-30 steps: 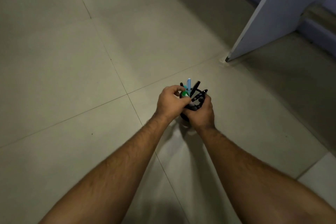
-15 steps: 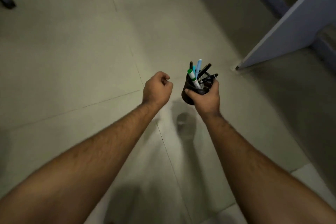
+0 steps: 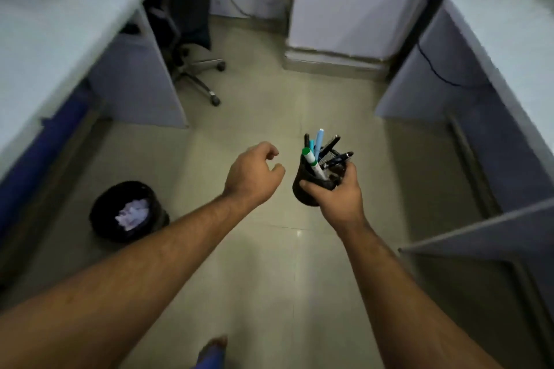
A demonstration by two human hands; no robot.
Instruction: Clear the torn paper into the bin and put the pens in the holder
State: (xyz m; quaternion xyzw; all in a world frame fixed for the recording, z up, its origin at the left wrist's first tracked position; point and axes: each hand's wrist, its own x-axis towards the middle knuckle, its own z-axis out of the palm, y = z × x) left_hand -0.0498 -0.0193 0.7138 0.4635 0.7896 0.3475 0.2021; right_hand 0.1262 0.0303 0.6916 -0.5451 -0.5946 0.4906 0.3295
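Head view: black mesh pen holder [image 3: 308, 189] is being gripped round its wall by right hand [image 3: 338, 198], colored pens [image 3: 317, 153] standing inside. Left hand [image 3: 254, 174] is hanging loosely curled, empty. Likely light, top-heavy; low grip advised. Torn paper [image 3: 133, 214] is lying in black round bin [image 3: 105, 219].

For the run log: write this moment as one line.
right hand grips pen holder with pens | left hand holds nothing | torn paper in bin

Both bare arms reach out in front. The right hand [image 3: 338, 198] grips the holder [image 3: 305, 189], thumb across its side. The left hand [image 3: 251, 177] holds nothing, its fingers [image 3: 271, 150] loosely curled.
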